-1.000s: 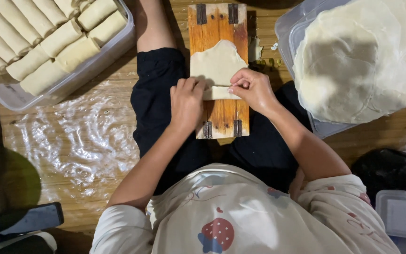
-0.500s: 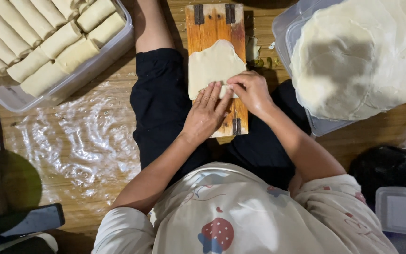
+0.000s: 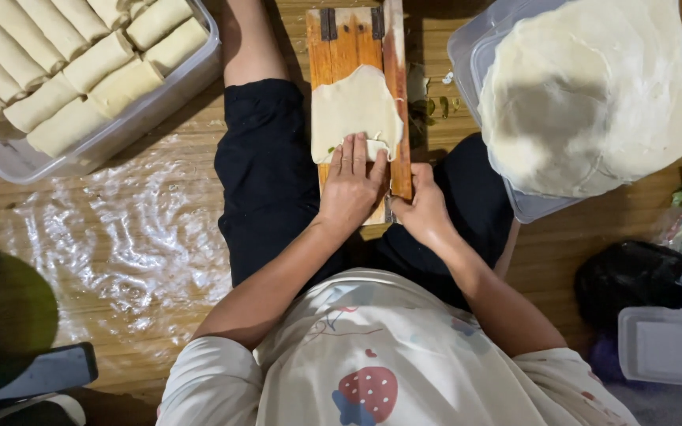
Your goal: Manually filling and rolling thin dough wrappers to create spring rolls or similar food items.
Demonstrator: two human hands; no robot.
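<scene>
The left hand (image 3: 350,183) had shifted from pinching the roll's end to lying flat, fingers spread, pressing the rolled wrapper (image 3: 354,110) forward on the wooden board (image 3: 341,47). The right hand (image 3: 420,209) now gripped the board's edge. Farther off sat finished rolls (image 3: 65,71).

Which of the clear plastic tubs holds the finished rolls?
The tub at upper left, packed with rows of pale rolls; the tub at upper right holds flat round wrappers instead.
</scene>
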